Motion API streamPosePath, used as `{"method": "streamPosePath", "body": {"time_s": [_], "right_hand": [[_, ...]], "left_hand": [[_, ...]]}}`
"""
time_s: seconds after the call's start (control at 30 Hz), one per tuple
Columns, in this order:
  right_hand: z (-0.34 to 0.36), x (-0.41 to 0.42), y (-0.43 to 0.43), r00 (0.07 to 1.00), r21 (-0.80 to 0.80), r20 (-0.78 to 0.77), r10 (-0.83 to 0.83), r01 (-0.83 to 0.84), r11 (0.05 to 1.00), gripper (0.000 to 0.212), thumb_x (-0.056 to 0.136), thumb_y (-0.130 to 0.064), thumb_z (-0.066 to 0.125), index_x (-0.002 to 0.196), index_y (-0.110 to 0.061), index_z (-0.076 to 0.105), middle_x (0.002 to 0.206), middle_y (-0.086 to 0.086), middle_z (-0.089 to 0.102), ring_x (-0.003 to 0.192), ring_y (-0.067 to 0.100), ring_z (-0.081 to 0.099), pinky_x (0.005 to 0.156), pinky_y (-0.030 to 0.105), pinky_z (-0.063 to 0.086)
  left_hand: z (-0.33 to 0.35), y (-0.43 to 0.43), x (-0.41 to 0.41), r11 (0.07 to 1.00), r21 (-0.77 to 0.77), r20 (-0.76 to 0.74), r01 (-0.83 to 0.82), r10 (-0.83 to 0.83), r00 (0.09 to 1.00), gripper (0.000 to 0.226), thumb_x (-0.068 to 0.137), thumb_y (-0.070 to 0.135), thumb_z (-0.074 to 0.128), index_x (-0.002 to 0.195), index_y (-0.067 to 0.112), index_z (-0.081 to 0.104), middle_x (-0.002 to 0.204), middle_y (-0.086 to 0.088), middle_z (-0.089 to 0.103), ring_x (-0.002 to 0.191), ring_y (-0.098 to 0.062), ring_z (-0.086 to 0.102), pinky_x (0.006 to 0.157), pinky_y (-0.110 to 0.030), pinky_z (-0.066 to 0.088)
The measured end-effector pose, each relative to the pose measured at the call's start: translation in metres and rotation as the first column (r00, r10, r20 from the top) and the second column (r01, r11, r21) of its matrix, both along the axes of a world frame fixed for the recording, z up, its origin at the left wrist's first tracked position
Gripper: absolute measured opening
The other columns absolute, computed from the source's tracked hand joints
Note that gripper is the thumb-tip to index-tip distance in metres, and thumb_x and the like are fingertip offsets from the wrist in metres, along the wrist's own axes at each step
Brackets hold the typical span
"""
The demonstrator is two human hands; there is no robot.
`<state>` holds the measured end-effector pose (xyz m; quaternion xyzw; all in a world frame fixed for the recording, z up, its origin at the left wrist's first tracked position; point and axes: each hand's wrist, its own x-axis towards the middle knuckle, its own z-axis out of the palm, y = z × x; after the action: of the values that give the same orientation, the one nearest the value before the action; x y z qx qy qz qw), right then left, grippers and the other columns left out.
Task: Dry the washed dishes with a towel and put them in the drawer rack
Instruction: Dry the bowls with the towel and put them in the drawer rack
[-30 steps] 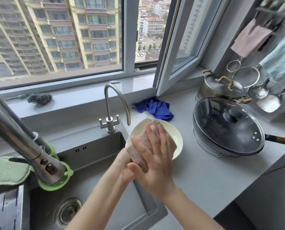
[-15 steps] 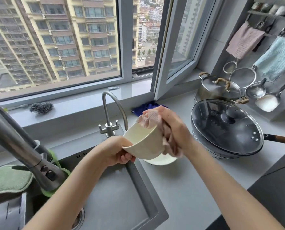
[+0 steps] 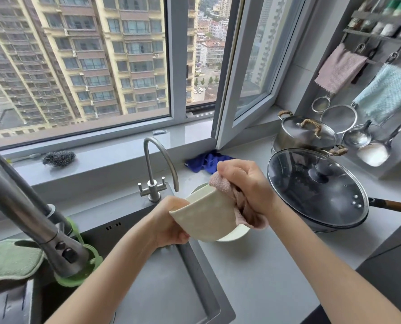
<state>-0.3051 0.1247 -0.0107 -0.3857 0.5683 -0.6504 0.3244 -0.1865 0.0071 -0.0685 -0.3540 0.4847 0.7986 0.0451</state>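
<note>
Cream glazed ceramic bowl (image 3: 204, 218), tipped sideways above the right rim of the grey sink (image 3: 203, 277): left hand (image 3: 171, 222) grips its base, right hand (image 3: 246, 188) bunches a pink waffle-weave towel (image 3: 241, 206) over its lip. Rigid, breakable, probably slick while damp, so hold base and rim firmly.

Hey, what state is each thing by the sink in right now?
Bowl: tilted, held in the air.
Towel: bunched, pressed against the bowl's rim.
Left hand: grips the bowl.
Right hand: grips the towel.
Plate: lying on the counter under the bowl.
Window: open.
Pan: lid on.
Pot: lid on.
Small tap: not running.
</note>
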Motion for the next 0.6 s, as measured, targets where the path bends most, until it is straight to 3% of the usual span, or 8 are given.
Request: {"method": "streamPosePath", "body": {"time_s": [0.07, 0.13, 0.23, 0.3, 0.37, 0.4, 0.47, 0.6], "right_hand": [[0.002, 0.001, 0.003, 0.999, -0.004, 0.036, -0.011, 0.011, 1.0, 0.058, 0.07, -0.041, 0.063, 0.065, 0.014, 0.045, 0.061, 0.012, 0.038, 0.054, 0.02, 0.036, 0.048, 0.028, 0.029], [0.003, 0.0, 0.006, 0.996, -0.009, 0.075, -0.041, 0.042, 0.999, 0.043, 0.072, -0.04, 0.065, 0.057, -0.002, 0.05, 0.06, 0.01, 0.039, 0.05, 0.017, 0.037, 0.046, 0.025, 0.031], [0.003, -0.005, 0.004, 0.992, 0.013, 0.093, -0.089, 0.088, 0.996, 0.041, 0.085, -0.029, 0.06, 0.047, -0.016, 0.056, 0.049, 0.002, 0.042, 0.041, 0.009, 0.039, 0.04, 0.019, 0.034], [0.003, -0.007, 0.002, 0.991, 0.013, 0.097, -0.091, 0.09, 0.996, 0.042, 0.088, -0.025, 0.056, 0.047, -0.016, 0.063, 0.046, -0.004, 0.046, 0.04, 0.007, 0.042, 0.04, 0.017, 0.036], [0.004, -0.005, 0.0, 0.99, 0.006, 0.111, -0.085, 0.084, 0.996, 0.038, 0.085, -0.027, 0.057, 0.05, -0.014, 0.065, 0.048, -0.002, 0.048, 0.041, 0.008, 0.043, 0.041, 0.018, 0.037], [0.003, -0.005, -0.002, 0.988, 0.003, 0.129, -0.087, 0.087, 0.996, 0.038, 0.085, -0.028, 0.058, 0.051, -0.014, 0.065, 0.049, 0.0, 0.05, 0.043, 0.009, 0.045, 0.043, 0.02, 0.038], [-0.001, -0.007, -0.003, 0.974, -0.001, 0.198, -0.112, 0.115, 0.993, 0.039, 0.091, -0.026, 0.057, 0.056, -0.014, 0.068, 0.053, 0.001, 0.056, 0.047, 0.012, 0.051, 0.047, 0.022, 0.042], [-0.013, -0.008, -0.001, 0.92, 0.017, 0.366, -0.139, 0.142, 0.99, 0.03, 0.089, -0.03, 0.057, 0.082, -0.004, 0.069, 0.071, 0.013, 0.066, 0.063, 0.022, 0.062, 0.062, 0.028, 0.052]], "left_hand": [[0.0, 0.003, 0.001, 0.975, -0.132, -0.046, -0.176, 0.171, 0.984, 0.03, 0.082, 0.009, 0.047, 0.054, 0.01, 0.058, 0.059, -0.009, 0.052, 0.053, -0.022, 0.051, 0.055, -0.025, 0.042], [0.002, 0.004, 0.006, 0.845, -0.368, -0.263, -0.387, 0.305, 0.915, 0.029, 0.082, 0.031, 0.05, 0.071, 0.009, 0.067, 0.081, -0.011, 0.061, 0.072, -0.021, 0.057, 0.067, -0.031, 0.044], [0.018, 0.018, 0.019, 0.603, -0.627, -0.593, -0.494, 0.043, 0.804, 0.053, 0.09, 0.05, 0.036, 0.079, 0.005, 0.06, 0.081, -0.012, 0.06, 0.077, -0.024, 0.055, 0.073, -0.037, 0.042], [0.025, 0.028, 0.019, 0.441, -0.754, -0.59, -0.487, -0.126, 0.798, 0.051, 0.092, 0.054, 0.035, 0.063, 0.014, 0.049, 0.06, -0.004, 0.047, 0.059, -0.021, 0.045, 0.057, -0.036, 0.036], [0.034, 0.033, 0.012, 0.325, -0.79, -0.572, -0.521, -0.082, 0.816, 0.052, 0.085, 0.054, 0.048, 0.052, 0.02, 0.028, 0.048, 0.004, 0.026, 0.047, -0.012, 0.026, 0.046, -0.028, 0.021], [0.038, 0.033, 0.007, 0.332, -0.768, -0.586, -0.547, -0.019, 0.81, 0.052, 0.079, 0.053, 0.054, 0.05, 0.023, 0.024, 0.048, 0.006, 0.02, 0.047, -0.011, 0.02, 0.046, -0.027, 0.017], [0.043, 0.03, -0.002, 0.457, -0.665, -0.624, -0.591, 0.095, 0.776, 0.055, 0.072, 0.052, 0.062, 0.046, 0.021, 0.026, 0.05, 0.009, 0.019, 0.05, -0.014, 0.019, 0.048, -0.029, 0.014], [0.029, 0.03, -0.011, 0.719, -0.324, -0.587, -0.615, 0.356, 0.727, 0.062, 0.068, 0.046, 0.073, 0.052, -0.004, 0.039, 0.056, -0.01, 0.033, 0.055, -0.022, 0.03, 0.05, -0.034, 0.022]]}}
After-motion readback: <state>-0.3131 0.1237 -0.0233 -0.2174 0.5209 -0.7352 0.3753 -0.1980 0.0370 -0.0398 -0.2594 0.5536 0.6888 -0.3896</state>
